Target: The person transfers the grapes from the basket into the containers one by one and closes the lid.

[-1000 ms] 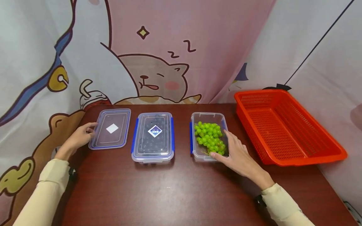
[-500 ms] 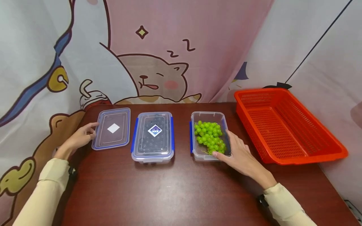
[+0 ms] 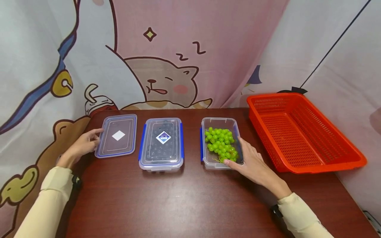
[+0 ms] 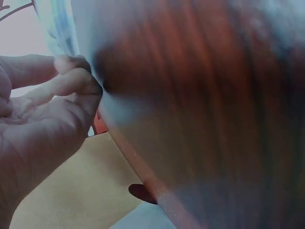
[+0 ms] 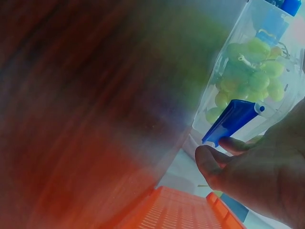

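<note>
In the head view, my left hand (image 3: 84, 144) pinches the left edge of a clear lid (image 3: 108, 143) with a blue seal and a white diamond label. Its curled fingers also show in the left wrist view. Across the table, my right hand (image 3: 253, 162) holds the front right corner of a lidless clear container (image 3: 218, 123), thumb at the front and fingers along the right side. Green grapes (image 3: 221, 143) lie inside it. In the right wrist view, curled fingers are beside the container's blue side clip (image 5: 231, 119).
Between the hands stands a lidded container (image 3: 160, 155) with blue clips and dark round contents. A red perforated basket (image 3: 268, 145) sits at the right. The brown table (image 3: 175, 205) meets a printed curtain (image 3: 232, 49) behind.
The lid has shifted slightly right, then a little back left, with the left hand at its edge. My right hand has moved slightly right along the grape container, which stays nearly in place.
</note>
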{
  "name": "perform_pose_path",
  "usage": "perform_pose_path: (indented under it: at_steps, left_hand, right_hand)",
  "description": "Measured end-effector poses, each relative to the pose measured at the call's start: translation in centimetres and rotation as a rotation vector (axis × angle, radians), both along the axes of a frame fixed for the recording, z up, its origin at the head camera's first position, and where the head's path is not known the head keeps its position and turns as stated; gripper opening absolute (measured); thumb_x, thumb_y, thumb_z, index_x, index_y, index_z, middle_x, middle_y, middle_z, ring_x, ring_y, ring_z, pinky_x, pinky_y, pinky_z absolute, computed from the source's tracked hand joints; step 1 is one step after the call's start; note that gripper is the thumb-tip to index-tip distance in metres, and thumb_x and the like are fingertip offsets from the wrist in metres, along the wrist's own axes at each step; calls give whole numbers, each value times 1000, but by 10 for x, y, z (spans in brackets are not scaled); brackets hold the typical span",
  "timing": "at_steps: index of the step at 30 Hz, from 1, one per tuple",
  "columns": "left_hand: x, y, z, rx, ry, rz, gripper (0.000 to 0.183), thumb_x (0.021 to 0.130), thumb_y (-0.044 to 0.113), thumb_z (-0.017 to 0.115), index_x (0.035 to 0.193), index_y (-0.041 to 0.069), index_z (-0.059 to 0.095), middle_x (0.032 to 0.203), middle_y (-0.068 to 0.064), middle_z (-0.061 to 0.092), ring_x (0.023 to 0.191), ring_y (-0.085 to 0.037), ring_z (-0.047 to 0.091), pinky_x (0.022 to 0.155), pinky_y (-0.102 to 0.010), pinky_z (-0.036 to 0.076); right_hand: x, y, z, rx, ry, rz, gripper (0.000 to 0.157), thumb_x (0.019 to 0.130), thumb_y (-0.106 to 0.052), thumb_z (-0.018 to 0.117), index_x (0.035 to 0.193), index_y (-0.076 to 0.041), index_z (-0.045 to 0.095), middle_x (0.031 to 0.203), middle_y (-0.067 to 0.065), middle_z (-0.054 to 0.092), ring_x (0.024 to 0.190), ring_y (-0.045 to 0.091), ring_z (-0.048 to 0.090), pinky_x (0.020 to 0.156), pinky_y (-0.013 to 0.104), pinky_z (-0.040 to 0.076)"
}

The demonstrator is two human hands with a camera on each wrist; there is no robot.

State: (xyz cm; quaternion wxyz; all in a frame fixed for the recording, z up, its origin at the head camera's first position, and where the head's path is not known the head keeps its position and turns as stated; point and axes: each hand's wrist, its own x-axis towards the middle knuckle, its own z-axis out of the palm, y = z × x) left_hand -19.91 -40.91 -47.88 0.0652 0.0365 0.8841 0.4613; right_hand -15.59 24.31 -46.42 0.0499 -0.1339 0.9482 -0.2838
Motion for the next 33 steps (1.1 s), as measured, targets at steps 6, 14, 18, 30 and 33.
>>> perform_pose_path:
  at_steps: [6, 14, 18, 30, 33]
  left_hand:
    - [2, 1, 3, 32, -1, -10, 52, 108, -8, 45, 157, -18, 34, 93, -13, 51, 66, -11, 49, 57, -25, 42]
    - [3, 3, 9, 66, 43, -30, 51, 109, -8, 46, 157, -19, 34, 92, -9, 49, 66, -9, 47, 56, -24, 43]
    - [3, 4, 11, 86, 40, -30, 52, 109, -6, 47, 158, -19, 34, 92, -7, 49, 68, -9, 48, 58, -23, 45]
    - [13, 3, 23, 148, 46, 2, 54, 111, -5, 48, 160, -18, 30, 91, 0, 51, 69, -8, 48, 59, -25, 47]
    - [15, 5, 30, 162, 59, 6, 55, 110, -6, 48, 161, -16, 30, 89, 1, 50, 67, -9, 46, 56, -27, 42]
  right_hand:
    - [-2, 2, -2, -7, -34, -2, 119, 96, -71, 69, 175, -8, 8, 173, 27, 24, 154, 52, 28, 116, 81, 23]
    - [-3, 2, 0, -14, -69, -4, 120, 95, -72, 69, 175, -8, 5, 173, 28, 24, 154, 52, 28, 117, 80, 22]
    - [-2, 1, 1, -11, -67, -5, 119, 96, -71, 69, 175, -8, 6, 173, 28, 24, 154, 52, 27, 117, 80, 22]
    - [-3, 3, 0, -24, -69, 6, 119, 96, -70, 69, 175, -7, 6, 174, 28, 21, 156, 53, 25, 118, 80, 19]
    - [-3, 3, 0, -29, -70, 8, 119, 96, -70, 69, 175, -6, 6, 175, 28, 20, 156, 53, 24, 118, 80, 18]
